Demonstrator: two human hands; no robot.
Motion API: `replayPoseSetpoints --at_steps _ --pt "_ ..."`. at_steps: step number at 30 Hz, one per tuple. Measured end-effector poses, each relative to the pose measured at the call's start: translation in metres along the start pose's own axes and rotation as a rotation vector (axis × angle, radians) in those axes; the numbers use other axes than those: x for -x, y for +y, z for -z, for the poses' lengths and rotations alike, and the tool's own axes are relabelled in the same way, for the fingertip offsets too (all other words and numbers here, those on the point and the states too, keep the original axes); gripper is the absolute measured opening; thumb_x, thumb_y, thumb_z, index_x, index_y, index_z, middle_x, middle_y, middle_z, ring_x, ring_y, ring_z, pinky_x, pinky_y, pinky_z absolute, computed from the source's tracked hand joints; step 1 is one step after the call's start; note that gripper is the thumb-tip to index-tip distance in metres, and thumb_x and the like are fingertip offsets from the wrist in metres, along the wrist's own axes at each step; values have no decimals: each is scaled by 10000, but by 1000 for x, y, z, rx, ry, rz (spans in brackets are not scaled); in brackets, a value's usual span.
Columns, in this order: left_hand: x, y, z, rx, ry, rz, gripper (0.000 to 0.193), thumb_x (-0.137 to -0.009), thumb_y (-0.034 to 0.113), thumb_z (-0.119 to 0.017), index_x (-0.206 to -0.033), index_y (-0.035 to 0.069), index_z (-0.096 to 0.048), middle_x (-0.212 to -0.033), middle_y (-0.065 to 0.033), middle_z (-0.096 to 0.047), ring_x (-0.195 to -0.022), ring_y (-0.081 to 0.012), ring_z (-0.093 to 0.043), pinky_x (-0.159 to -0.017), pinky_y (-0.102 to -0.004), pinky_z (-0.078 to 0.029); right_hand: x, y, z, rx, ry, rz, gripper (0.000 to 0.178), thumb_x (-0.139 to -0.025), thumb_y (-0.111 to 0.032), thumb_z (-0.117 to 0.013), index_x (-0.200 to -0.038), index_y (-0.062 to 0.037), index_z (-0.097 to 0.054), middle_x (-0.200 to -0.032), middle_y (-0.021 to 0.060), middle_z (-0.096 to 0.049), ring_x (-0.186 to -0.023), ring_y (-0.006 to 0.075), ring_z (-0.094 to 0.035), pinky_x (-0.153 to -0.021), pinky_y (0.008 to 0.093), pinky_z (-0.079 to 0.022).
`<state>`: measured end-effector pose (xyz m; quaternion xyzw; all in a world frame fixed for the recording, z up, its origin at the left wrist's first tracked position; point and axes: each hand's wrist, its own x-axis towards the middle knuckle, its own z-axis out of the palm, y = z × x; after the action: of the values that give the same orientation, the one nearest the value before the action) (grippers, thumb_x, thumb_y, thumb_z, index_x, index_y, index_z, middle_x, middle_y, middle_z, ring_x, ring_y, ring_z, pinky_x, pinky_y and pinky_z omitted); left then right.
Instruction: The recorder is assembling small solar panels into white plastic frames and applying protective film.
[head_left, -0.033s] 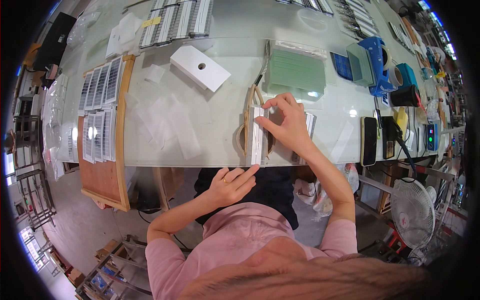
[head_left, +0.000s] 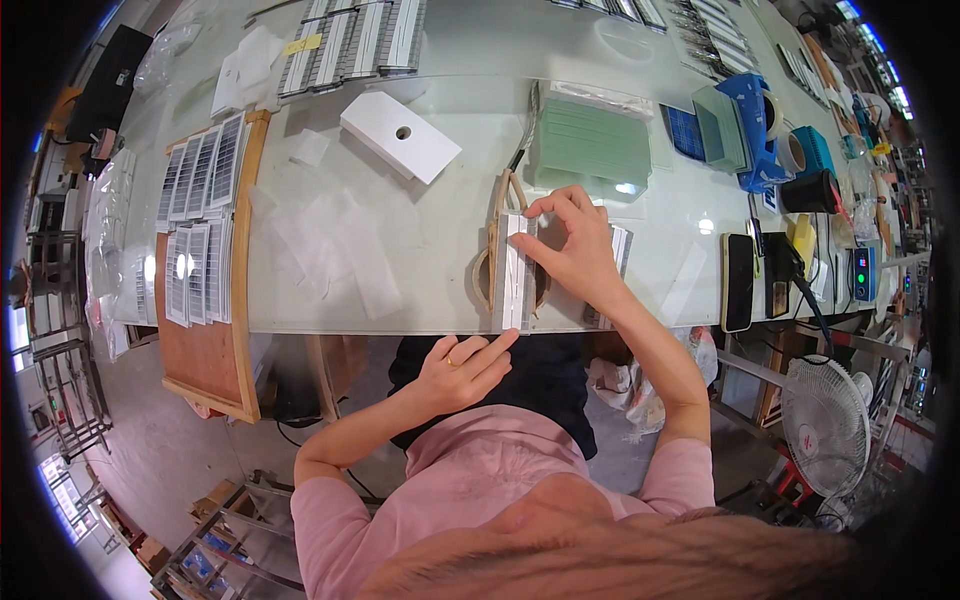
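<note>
A narrow grey panel [head_left: 514,275] with a white stripe along its middle lies lengthwise at the table's near edge. My right hand [head_left: 578,240] grips its far end, the thumb on the face and the index finger at the top corner. At the near end, my left hand [head_left: 463,373] touches the panel with an outstretched fingertip; its thumb is apart and a ring shows on one finger. Beneath and beside the panel is a tan ring-shaped thing [head_left: 483,278], partly hidden. A similar grey panel [head_left: 620,250] lies partly behind my right hand and wrist.
A green glass-like block [head_left: 590,150] and a white block with a hole [head_left: 390,135] stand farther back. To the left, a wooden tray [head_left: 205,365] bears several striped panels. A phone [head_left: 737,283], a blue tape dispenser [head_left: 750,130] and a fan [head_left: 825,425] are to the right.
</note>
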<state>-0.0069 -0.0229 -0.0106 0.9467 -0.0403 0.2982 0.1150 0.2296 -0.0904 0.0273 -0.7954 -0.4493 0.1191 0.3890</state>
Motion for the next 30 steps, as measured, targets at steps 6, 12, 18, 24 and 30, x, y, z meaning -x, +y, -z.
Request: replayPoseSetpoints --at_steps 6,12,18,24,30 --pt "-1 0 0 -23 15 -10 71 -755 160 -720 -774 151 -652 -1260 3 -659 -926 -124 -522 -724 -268 -375 1 -1 1 30 6 20 326 -715 -302 -822 -950 -127 -680 -977 30 -577 -866 192 -539 -821 328 -324" --pt "0 -1 0 -24 14 -13 62 -760 160 -717 -768 154 -655 -1269 7 -653 -928 -125 -519 -731 -271 -374 1 0 0 74 21 57 324 -720 -315 -822 -955 -139 -685 -983 33 -569 -864 191 -530 -819 343 -315" --pt "0 -1 0 -22 16 -17 57 -762 154 -716 -772 154 -660 -1275 7 -652 -930 -126 -519 -732 -271 -376 1 1 -1 117 63 119 310 -720 -350 -818 -924 -154 -692 -989 18 -549 -739 177 -522 -787 357 -303" --pt "0 -1 -1 -6 12 -13 60 -765 155 -724 -794 152 -671 -1268 1 -655 -931 -126 -520 -729 -272 -377 2 0 -1 138 54 111 324 -714 -341 -831 -940 -148 -703 -974 19 -565 -799 174 -525 -811 341 -307" --pt "-1 -7 2 -23 65 -116 188 -721 178 -764 -894 147 -698 -1221 9 -670 -876 -129 -544 -752 -295 -374 1 -3 0 194 71 131 348 -713 -326 -831 -978 -148 -691 -963 18 -580 -792 177 -532 -796 346 -309"
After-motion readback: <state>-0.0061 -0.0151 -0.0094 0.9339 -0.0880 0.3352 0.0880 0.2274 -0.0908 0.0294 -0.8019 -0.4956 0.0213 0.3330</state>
